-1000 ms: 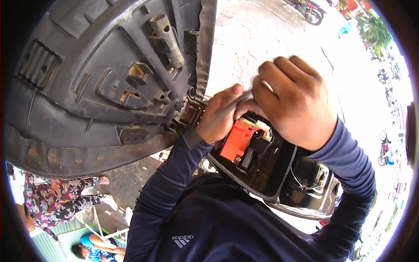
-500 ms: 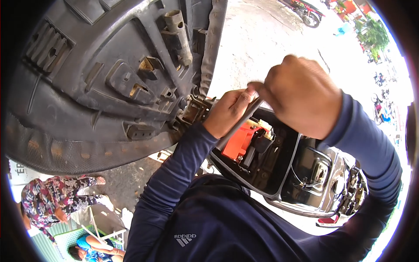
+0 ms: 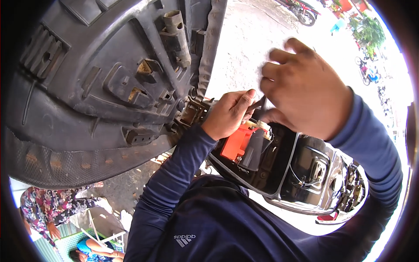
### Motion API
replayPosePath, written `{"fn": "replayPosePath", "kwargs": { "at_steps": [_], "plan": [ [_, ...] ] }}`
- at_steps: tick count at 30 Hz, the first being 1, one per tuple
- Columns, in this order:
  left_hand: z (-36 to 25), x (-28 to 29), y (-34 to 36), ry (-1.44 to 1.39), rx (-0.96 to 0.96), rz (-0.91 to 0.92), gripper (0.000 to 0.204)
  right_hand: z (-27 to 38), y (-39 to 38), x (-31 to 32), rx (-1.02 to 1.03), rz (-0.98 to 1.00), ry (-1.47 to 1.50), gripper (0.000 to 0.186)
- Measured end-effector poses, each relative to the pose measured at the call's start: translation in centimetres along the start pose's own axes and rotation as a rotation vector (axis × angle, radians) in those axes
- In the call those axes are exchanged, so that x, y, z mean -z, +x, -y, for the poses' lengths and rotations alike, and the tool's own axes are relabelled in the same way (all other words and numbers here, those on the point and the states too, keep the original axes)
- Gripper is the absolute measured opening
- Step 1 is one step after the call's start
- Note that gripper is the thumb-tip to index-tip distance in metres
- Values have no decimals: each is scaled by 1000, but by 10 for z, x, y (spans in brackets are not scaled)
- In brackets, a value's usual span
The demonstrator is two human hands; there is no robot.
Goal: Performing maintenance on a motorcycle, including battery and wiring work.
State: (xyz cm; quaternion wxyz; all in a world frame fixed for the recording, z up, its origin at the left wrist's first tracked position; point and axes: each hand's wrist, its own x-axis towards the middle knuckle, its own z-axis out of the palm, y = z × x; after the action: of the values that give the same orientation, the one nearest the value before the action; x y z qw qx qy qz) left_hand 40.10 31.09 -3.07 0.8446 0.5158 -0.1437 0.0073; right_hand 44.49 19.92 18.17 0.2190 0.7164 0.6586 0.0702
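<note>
Over the open storage well of a motorbike, my left hand [image 3: 231, 112] is closed, thumb uppermost, on a thin dark strip [image 3: 258, 105] whose short end sticks out to the right. Whether it is rubber or tape I cannot tell. Just right of it my right hand [image 3: 307, 89] is raised, slightly blurred, with its fingers curled but apart and its thumb near the strip. Below the hands, a red plastic part [image 3: 235, 143] sits in the black storage well [image 3: 277, 168]. A dark flat piece [image 3: 253, 153] lies or hangs beside the red part; its upper end is hidden.
The upturned seat [image 3: 109, 105] fills the left, its underside facing me. A black glossy fuel tank [image 3: 307, 166] adjoins the well on the right. At lower left are a person in flowered clothes [image 3: 43, 203] and a seated person in blue [image 3: 89, 249]. Parked motorbikes [image 3: 305, 15] stand far off.
My right hand has opened its fingers and shifted slightly right, away from my left hand. The long strip that slanted down under my left hand no longer shows there.
</note>
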Motion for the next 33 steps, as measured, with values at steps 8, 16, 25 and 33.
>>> {"fn": "replayPosePath", "kwargs": {
  "at_steps": [8,16,25,33],
  "plan": [
    [-5,-7,0,-69,39,-47,38,-3,-6,19,54,-103,-185,48],
    [-4,-2,1,-52,56,-36,37,14,-6,-8,-209,-27,111,29],
    [-3,-13,-5,169,-126,-203,28,-9,9,-43,255,-563,-193,28],
    [-23,-12,-19,234,-195,-468,26,-7,38,-82,219,-550,404,26]
  ]
}}
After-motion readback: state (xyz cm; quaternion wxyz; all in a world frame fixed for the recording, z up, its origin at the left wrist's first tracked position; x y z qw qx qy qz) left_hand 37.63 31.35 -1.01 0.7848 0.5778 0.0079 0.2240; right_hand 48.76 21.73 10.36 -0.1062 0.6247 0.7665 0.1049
